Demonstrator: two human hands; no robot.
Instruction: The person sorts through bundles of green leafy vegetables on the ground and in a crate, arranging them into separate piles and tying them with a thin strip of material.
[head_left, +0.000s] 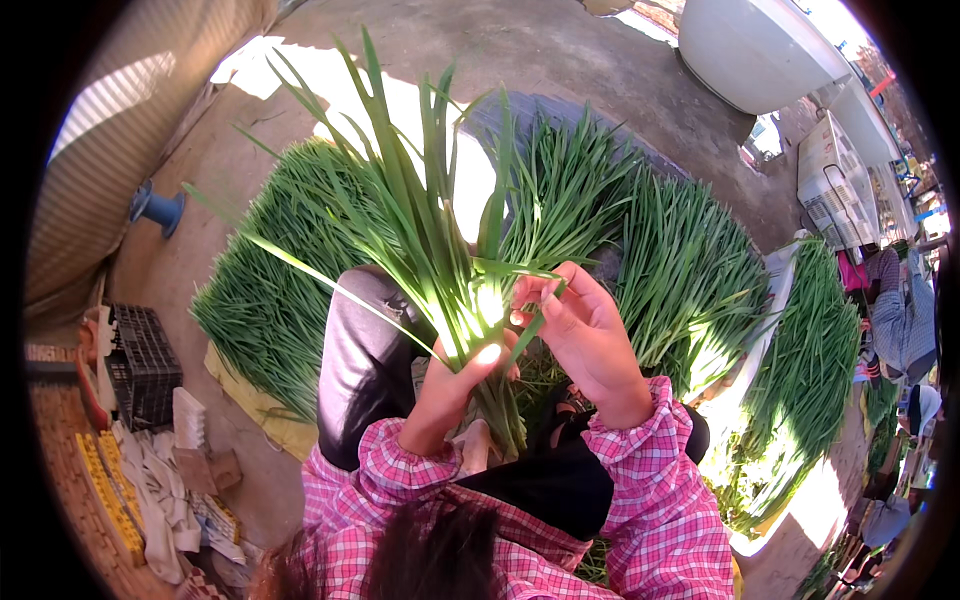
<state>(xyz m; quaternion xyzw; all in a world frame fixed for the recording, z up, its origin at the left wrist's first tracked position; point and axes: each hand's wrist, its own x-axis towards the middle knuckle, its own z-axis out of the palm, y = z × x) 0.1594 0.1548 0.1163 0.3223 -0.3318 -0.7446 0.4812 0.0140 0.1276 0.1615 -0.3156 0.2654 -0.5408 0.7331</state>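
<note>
A loose bunch of garlic chives [415, 235] rises in front of me, its flat green leaves fanning up and to the left. My left hand [448, 392] is wrapped round the lower stalks, whose ends hang down between my knees. Close by on the right, my right hand [592, 335] pinches a single chive leaf [528, 336] at the edge of the bunch. Bright sunlight washes out part of the stalks near my left thumb.
Large heaps of chives lie on the left [270, 310], ahead [565, 185] and at the right [815, 345]. A black crate [145, 365] and blue spool [157, 208] stand at left. Far right are a white tub [755, 55], a white basket [838, 185] and a person's sleeve [900, 315].
</note>
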